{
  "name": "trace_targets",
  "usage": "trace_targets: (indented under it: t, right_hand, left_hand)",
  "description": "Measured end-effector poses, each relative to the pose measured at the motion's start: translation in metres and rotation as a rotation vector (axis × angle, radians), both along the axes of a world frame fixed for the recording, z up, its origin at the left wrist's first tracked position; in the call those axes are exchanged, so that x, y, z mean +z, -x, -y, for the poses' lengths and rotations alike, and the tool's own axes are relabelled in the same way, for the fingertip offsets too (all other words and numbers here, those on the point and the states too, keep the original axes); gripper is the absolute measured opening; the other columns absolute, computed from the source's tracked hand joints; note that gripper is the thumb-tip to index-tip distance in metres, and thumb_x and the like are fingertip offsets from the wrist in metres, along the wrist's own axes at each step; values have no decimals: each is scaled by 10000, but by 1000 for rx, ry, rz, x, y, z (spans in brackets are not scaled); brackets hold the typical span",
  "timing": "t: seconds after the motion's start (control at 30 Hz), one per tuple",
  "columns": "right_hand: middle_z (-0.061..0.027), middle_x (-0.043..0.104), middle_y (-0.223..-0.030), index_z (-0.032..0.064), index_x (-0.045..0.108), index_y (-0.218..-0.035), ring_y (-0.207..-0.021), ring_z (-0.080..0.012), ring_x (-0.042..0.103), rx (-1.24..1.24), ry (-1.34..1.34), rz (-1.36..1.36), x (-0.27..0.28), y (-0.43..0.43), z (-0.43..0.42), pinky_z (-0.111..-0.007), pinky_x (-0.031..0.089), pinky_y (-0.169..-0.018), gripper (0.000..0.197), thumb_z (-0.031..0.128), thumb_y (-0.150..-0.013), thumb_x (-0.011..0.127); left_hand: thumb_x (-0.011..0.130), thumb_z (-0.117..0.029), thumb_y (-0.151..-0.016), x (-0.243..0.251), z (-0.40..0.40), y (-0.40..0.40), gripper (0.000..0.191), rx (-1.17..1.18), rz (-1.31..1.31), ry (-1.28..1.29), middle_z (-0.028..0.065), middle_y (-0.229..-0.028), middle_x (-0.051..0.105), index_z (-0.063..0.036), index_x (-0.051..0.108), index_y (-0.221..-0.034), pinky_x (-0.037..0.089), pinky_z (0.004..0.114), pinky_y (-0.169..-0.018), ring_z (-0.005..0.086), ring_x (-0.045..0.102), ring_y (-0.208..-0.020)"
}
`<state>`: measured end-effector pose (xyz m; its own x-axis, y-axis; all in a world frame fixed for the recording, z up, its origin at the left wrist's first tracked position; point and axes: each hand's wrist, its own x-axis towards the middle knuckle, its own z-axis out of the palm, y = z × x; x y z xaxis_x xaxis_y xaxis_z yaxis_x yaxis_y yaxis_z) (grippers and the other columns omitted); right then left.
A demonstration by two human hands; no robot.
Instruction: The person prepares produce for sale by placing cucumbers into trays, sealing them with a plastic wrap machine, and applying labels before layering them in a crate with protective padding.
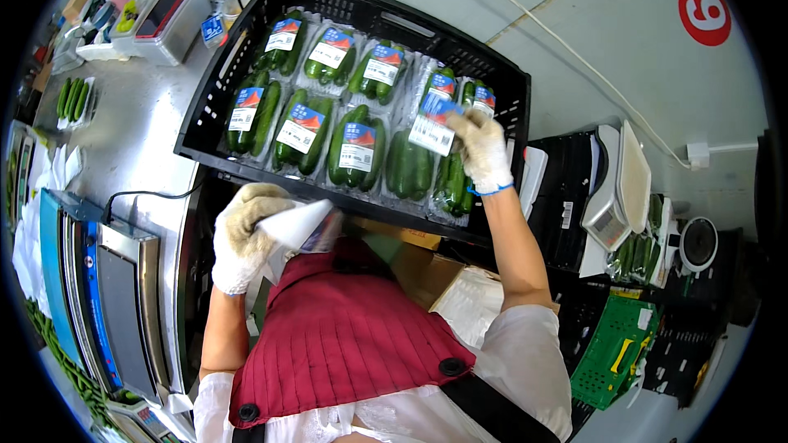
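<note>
My right hand (483, 151), in a knitted white glove, holds a printed blue, red and white label (433, 130) by its edge. The label is above a film-wrapped tray of cucumbers (409, 169) that shows no label of its own; whether they touch I cannot tell. Two rows of cucumber packs fill a black plastic crate (240, 163), most of them labelled, like the front pack (357, 151). Below the crate's near edge, my gloved left hand (246, 237) grips a curled, blurred strip of label backing paper (298, 224). A pack (452, 184) lies partly hidden by my right hand.
To the left, a steel table (148, 111) carries plastic bins (172, 24) and a small cucumber pack (75, 100); a film-wrapping machine (126, 307) stands nearer. Weighing scales (609, 215) and a green crate (615, 344) are on the right. An open carton (471, 298) sits below.
</note>
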<state>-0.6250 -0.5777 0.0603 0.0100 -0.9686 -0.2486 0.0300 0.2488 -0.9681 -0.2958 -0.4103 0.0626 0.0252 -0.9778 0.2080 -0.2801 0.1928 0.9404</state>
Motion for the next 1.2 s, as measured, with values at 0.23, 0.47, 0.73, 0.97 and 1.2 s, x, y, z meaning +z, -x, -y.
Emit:
trace_targets:
  t: [0.23,0.47,0.73,0.97,1.2]
  right_hand:
    - [-149,687,-912,-10,597,-1101,-739,-198,680,313,-200,-669,-72,17,2,-304,531,-602,359,139,-805,735]
    - [-167,631,-1103,11,532,-1211,-952,-293,657,368,338,-1124,-32,-1,-17,-382,545,-791,535,332,-825,715]
    - [-196,668,-903,22,662,-978,-814,-301,666,438,220,-1157,-41,-3,4,-408,519,-734,437,438,-910,550]
    - [-110,651,-1028,6,591,-1173,-952,-179,633,906,252,-89,34,-111,-61,-313,506,-849,430,194,-823,756]
    - [-59,657,-913,-13,674,-1017,-878,-106,622,757,134,-54,32,-125,-84,-260,513,-782,217,78,-830,737]
  left_hand:
    - [735,14,-779,11,0,19,101,-137,-408,-154,115,-952,658,13,669,-855,489,276,-741,157,630,-826]
    - [713,-74,-706,8,7,3,260,-286,-203,-80,140,-938,649,-2,667,-951,492,340,-777,283,639,-849]
    - [849,-96,-656,11,11,13,276,24,100,142,141,-943,644,-46,628,-814,512,303,-708,255,646,-809]
    - [729,-12,-813,9,5,18,172,107,-423,-228,94,-960,663,12,611,-935,510,292,-826,144,626,-879]
    - [748,-66,-816,6,2,25,421,112,-541,-354,87,-970,667,28,589,-1193,512,262,-812,117,618,-880]
